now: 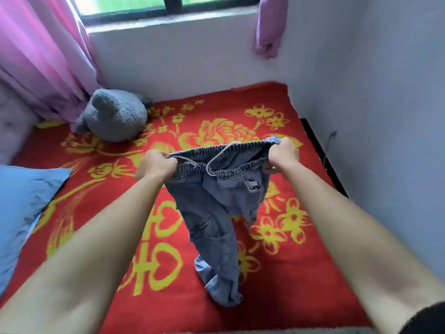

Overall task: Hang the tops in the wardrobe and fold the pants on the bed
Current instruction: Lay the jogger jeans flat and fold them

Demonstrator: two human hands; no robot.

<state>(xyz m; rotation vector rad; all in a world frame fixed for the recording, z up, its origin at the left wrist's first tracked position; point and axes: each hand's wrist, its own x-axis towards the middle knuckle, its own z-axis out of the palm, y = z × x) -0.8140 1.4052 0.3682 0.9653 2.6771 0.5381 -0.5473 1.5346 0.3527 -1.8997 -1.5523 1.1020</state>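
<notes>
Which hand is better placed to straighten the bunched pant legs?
Left, marginally: the left hand grips the blue denim pants on the side where the long leg drops to the red blanket; the right hand grips farther across.

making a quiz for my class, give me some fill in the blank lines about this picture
1. The left hand and right hand grip the jeans by the ____.
2. The blanket under the jeans is ____ with yellow flowers.
3. The stuffed toy by the curtain is ____.
4. The pillow at the left edge is ____.
Missing words: waistband, red, grey, blue.
</notes>
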